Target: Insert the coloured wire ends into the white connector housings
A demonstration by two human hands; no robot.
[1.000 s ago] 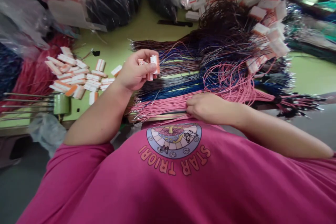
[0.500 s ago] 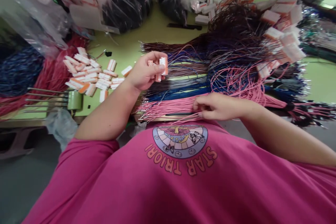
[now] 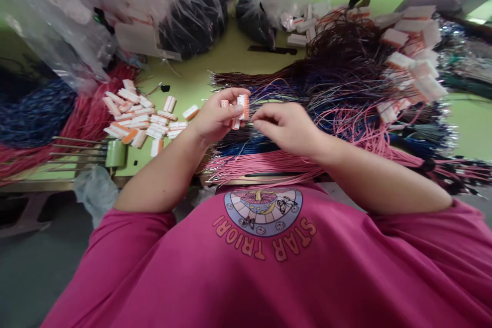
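Several white-and-orange connector housings (image 3: 243,106) are gripped in my left hand (image 3: 219,115), one upright between thumb and fingers, the others lower in the palm. Just to the right, my right hand (image 3: 288,125) is closed in a pinch, its fingertips close to the upright housing. Whatever is between those fingertips is too small to make out. Beneath both hands lie bundles of wires, with pink wires (image 3: 265,163) nearest my body and blue wires (image 3: 234,149) just beyond. Farther back are brown wires (image 3: 246,79).
Loose connector housings (image 3: 140,120) are heaped on the green table at left, near a green cylinder with metal rods (image 3: 116,154). Plastic bags (image 3: 192,15) stand at the back. Wired connectors (image 3: 423,72) are piled at right, and a dark flat strip (image 3: 272,50) lies behind the wires.
My right hand has risen from the pink wires to beside the housing in my left hand. My left hand keeps hold of the housings. The view has shifted slightly.
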